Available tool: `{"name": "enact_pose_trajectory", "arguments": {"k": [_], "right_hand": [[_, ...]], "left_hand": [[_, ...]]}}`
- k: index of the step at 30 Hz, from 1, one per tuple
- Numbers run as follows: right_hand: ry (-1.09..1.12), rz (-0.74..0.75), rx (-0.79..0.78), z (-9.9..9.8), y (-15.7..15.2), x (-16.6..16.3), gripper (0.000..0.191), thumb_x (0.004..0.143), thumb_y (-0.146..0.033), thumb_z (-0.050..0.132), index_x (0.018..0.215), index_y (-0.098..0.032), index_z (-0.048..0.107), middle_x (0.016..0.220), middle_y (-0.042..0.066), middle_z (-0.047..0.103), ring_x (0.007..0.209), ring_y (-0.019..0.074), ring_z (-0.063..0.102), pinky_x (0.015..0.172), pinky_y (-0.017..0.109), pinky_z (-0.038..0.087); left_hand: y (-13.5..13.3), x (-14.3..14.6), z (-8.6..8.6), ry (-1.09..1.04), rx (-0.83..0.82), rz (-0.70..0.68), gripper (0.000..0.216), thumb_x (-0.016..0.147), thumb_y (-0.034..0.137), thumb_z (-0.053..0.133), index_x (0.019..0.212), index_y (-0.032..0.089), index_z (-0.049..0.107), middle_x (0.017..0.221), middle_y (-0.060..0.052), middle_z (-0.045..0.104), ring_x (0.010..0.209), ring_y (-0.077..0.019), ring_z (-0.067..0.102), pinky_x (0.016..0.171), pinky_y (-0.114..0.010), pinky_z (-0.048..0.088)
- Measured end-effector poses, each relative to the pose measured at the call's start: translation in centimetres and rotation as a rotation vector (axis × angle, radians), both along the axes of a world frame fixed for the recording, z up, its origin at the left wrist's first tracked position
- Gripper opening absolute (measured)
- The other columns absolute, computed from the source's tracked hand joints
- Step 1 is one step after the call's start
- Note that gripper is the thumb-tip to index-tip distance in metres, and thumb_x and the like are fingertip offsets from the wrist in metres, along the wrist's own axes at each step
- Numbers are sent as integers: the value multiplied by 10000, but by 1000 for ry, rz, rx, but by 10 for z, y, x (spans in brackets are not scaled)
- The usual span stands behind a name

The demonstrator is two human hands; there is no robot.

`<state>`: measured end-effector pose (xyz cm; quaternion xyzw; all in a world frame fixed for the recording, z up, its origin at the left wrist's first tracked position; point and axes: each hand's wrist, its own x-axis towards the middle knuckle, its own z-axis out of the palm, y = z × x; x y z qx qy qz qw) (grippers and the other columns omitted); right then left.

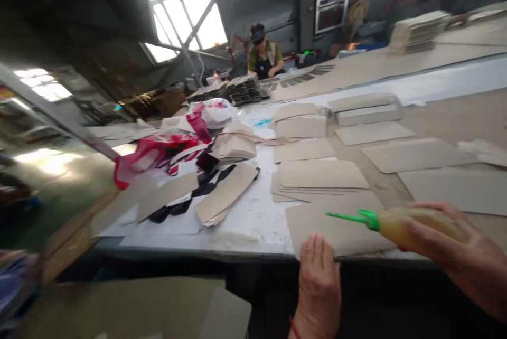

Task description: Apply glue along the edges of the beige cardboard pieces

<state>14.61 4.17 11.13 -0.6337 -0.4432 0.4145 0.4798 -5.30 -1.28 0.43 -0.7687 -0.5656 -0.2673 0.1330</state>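
My right hand is wrapped round a yellowish glue bottle with a green pointed nozzle aimed left over a grey cardboard sheet. My left hand lies flat with fingers stretched out on the near edge of that same sheet, at the front edge of the white worktable. The nozzle tip hovers just above the sheet, a little beyond my left fingertips.
Several stacks of grey cardboard pieces cover the table, with black pieces and a red-and-white plastic bag to the left. A person works at the far end. A tall pile of sheets stands far right. A box sits below.
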Motion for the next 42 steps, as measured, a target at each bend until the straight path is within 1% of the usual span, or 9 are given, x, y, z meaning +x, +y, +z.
{"name": "enact_pose_trajectory", "arguments": {"k": [3, 9, 11, 16, 21, 25, 30, 35, 42], "right_hand": [[-48, 62, -72, 9, 3, 2, 603, 587, -629, 755, 1022, -275, 533, 772, 30, 718, 717, 259, 681, 606, 312, 550], [-301, 176, -27, 8, 12, -22, 545, 647, -634, 712, 996, -245, 554, 805, 20, 697, 704, 237, 675, 616, 325, 556], [-371, 223, 44, 5, 14, -27, 486, 691, -596, 703, 986, -237, 562, 836, 22, 684, 702, 220, 668, 621, 324, 557], [-544, 318, 373, -2, 21, -39, 306, 795, -448, 693, 982, -238, 573, 924, 29, 617, 792, 196, 637, 705, 326, 549], [-592, 424, 521, -4, 24, -48, 247, 841, -352, 678, 1023, -240, 554, 937, 40, 568, 845, 202, 601, 744, 332, 535], [-618, 511, 553, 1, 24, -50, 219, 846, -278, 675, 1021, -244, 547, 937, 38, 555, 863, 201, 582, 768, 338, 516], [-644, 574, 526, 8, 22, -44, 216, 858, -253, 658, 1031, -249, 528, 939, 31, 538, 853, 195, 579, 756, 337, 512], [-725, 545, 559, 12, 22, -43, 210, 856, -238, 656, 1020, -246, 526, 960, 47, 533, 883, 212, 570, 777, 364, 515], [-759, 554, 645, 17, 25, -62, 193, 854, -200, 635, 1014, -245, 538, 961, 67, 545, 903, 220, 578, 778, 352, 530]], "left_hand": [[3, -13, 3, -150, 143, -99, 327, 895, 74, 486, 1209, 76, 578, 1186, -153, 666, 1154, -247, 619, 926, -408, 586], [7, -37, 10, -225, 204, -126, 288, 874, -13, 469, 1078, 101, 638, 1055, -124, 701, 1084, -229, 647, 910, -393, 592], [5, -37, 9, -222, 190, -118, 280, 881, 5, 480, 1090, 100, 640, 1078, -132, 692, 1107, -241, 635, 910, -403, 593], [2, -31, 5, -253, 150, -92, 276, 880, 42, 530, 1132, 95, 631, 1131, -144, 673, 1146, -262, 612, 935, -443, 581], [2, -32, 4, -259, 156, -106, 252, 865, 54, 578, 1109, 81, 635, 1113, -148, 678, 1136, -273, 615, 933, -456, 582], [2, -33, 6, -276, 141, -116, 252, 873, 49, 566, 1113, 83, 634, 1109, -140, 677, 1132, -263, 616, 941, -449, 577], [2, -33, 7, -284, 139, -119, 245, 878, 51, 561, 1110, 74, 634, 1108, -142, 679, 1132, -261, 614, 942, -445, 576], [3, -33, 4, -296, 150, -122, 256, 871, 37, 561, 1111, 76, 636, 1111, -144, 680, 1129, -258, 616, 944, -443, 574], [2, -33, 3, -294, 135, -122, 281, 863, 29, 557, 1126, 94, 633, 1123, -136, 679, 1153, -258, 609, 959, -434, 568]]}}
